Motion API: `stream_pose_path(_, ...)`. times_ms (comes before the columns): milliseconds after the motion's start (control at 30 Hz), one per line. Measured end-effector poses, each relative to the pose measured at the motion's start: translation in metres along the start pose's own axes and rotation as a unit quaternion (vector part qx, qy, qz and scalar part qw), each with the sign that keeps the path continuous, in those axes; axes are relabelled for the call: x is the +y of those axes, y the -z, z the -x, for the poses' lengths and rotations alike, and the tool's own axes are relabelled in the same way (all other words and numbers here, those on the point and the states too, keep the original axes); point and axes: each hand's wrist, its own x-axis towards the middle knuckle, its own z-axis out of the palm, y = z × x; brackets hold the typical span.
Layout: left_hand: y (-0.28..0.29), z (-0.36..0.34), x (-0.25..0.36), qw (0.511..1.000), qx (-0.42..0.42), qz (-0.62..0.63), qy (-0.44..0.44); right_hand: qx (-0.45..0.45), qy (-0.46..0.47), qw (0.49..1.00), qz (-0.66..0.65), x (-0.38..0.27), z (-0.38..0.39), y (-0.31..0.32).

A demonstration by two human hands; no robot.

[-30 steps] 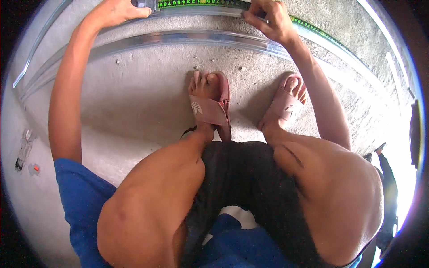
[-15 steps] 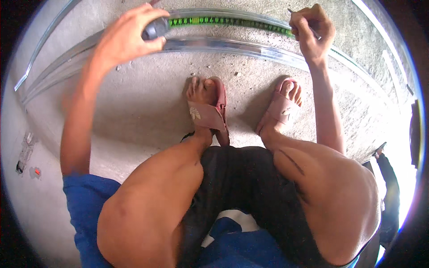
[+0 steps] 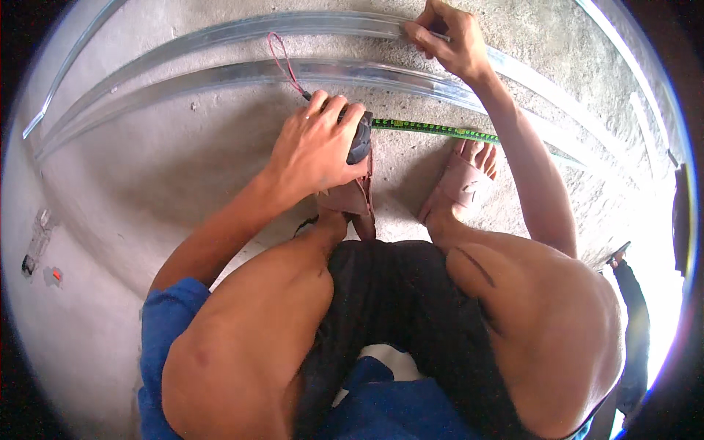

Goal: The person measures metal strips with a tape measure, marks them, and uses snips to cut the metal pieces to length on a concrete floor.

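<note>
- Reading the view as a dial, the left hand point(image 3: 312, 147) is at 11 o'clock, its fingers bent over the dark case of a tape measure point(image 3: 358, 139), gripping it with the thumb on the 6 o'clock side.
- The tape measure sits at 12 o'clock, over the left sandal point(image 3: 345, 199), hiding the toes there along with the hand.
- Its green blade point(image 3: 433, 130) leaves the case toward 3 o'clock, dips slightly, runs across the toe end of the right sandal point(image 3: 463, 183) and passes behind the right forearm.
- A red wrist strap point(image 3: 275, 48) loops from beside the left hand's fingers toward 11 o'clock, crossing the near metal strip point(image 3: 323, 72).
- The right hand point(image 3: 456, 44) is at 1 o'clock, fingers curled and pinching a thin dark stick point(image 3: 440, 36), mostly hidden; its fingertips overlap the far metal strip point(image 3: 293, 24), though contact cannot be told.
- Both strips curve across the rough concrete floor point(image 3: 205, 154) around 12 o'clock, the near one between the far one and the sandals.
- Black shorts point(image 3: 389, 279) fill 6 o'clock, a blue sleeve point(image 3: 169, 312) 8 o'clock; another person's dark-clad leg point(image 3: 634, 330) shows at 4 o'clock.
</note>
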Motion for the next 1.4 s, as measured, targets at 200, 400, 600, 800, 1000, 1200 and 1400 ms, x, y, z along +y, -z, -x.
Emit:
stream_pose_path(200, -0.005, -0.005, -0.005, 1.000, -0.013, -0.003, -0.004, -0.013, 0.012, 1.000, 0.007, 0.004, -0.002, -0.002)
stream_pose_path(400, -0.005, -0.009, -0.008, 1.000, -0.030, 0.002, -0.007, -0.004, -0.014, 1.000, 0.022, -0.002, -0.002, -0.005)
stream_pose_path(600, -0.008, -0.012, -0.009, 0.999, -0.036, 0.003, -0.004, -0.010, -0.012, 1.000, 0.017, 0.000, -0.003, -0.005)
stream_pose_path(800, -0.006, -0.012, -0.010, 0.999, -0.053, 0.002, 0.002, -0.057, 0.039, 0.994, 0.088, 0.007, -0.008, -0.002)
stream_pose_path(1000, -0.012, -0.013, -0.013, 0.999, -0.039, 0.006, -0.003, 0.008, -0.022, 0.998, -0.051, -0.003, -0.004, -0.008)
stream_pose_path(1200, -0.008, -0.016, -0.011, 0.997, -0.074, -0.002, 0.002, -0.080, 0.116, 0.986, 0.090, 0.016, -0.008, 0.002)
stream_pose_path(1400, -0.014, -0.015, -0.016, 0.998, -0.057, 0.004, 0.002, -0.032, 0.071, 0.996, 0.047, 0.011, -0.006, -0.004)
